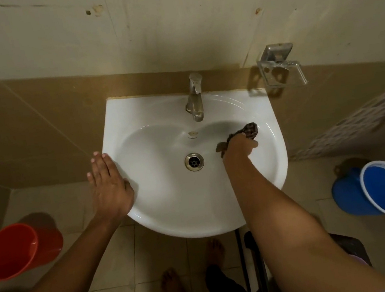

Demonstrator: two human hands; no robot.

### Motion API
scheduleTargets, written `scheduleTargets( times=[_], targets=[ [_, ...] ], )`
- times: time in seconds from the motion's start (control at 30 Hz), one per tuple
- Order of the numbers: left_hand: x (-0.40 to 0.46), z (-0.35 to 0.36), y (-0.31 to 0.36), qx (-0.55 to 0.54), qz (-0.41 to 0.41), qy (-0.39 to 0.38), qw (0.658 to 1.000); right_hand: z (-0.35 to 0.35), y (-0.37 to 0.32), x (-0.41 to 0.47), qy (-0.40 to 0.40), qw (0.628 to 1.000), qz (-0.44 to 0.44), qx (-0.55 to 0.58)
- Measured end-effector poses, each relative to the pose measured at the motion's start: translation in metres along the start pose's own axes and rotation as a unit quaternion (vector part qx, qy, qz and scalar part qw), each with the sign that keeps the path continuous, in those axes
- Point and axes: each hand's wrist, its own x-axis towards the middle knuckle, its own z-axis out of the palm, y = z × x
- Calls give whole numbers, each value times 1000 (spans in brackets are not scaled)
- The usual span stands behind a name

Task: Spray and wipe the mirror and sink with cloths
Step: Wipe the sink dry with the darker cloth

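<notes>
The right hand (238, 147) squeezed a dark cloth (246, 131) inside the white sink (173, 223), right of middle. The cloth's long side ran from lower left to upper right. The left hand (109, 183) lay flat, fingers straight, on the sink's left rim.

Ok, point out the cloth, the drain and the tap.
cloth (249, 129): head view, on the dark bunched end beyond the right hand's fingers.
drain (194, 161): head view, on the middle of the metal ring.
tap (195, 100): head view, on the middle of its metal body.
</notes>
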Motion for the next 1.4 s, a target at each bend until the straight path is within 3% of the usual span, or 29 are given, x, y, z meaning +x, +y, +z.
scheduleTargets(
  times=[0.17,0.33,0.43,0.5,0.57,0.67,0.8,1.03,1.13,1.27,1.33,1.4],
  targets=[
    [0,0,1,1,1,7,1000,46,12,-38,-100,993,58,5],
    [-1,-1,1,8,1,11,1000,77,65,-46,-103,990,70,-68],
    [-1,0,1,3,-1,10,1000,86,91,-49,-246,951,1,-185],
    [-1,0,1,9,-1,8,1000,95,102,-67,-266,930,-43,-251],
    [-1,-1,2,14,0,10,1000,101,120,-81,-281,869,-173,-368],
    [-2,-2,3,10,-2,7,1000,80,149,-77,-350,688,-404,-490],
    [-2,-3,3,5,-3,12,1000,30,157,-30,-387,535,-534,-528],
    [-2,-1,3,9,-5,9,1000,-10,99,47,-309,410,-527,-677],
    [-2,-2,3,8,-9,4,1000,-17,90,54,-263,414,-523,-697],
    [-3,-3,4,2,-17,5,1000,-30,100,35,-196,493,-474,-702],
    [-3,-4,5,1,-21,5,1000,-29,105,15,-190,539,-425,-702],
    [-3,-4,6,4,-21,7,1000,-23,115,-8,-209,560,-399,-696]
  ],
)
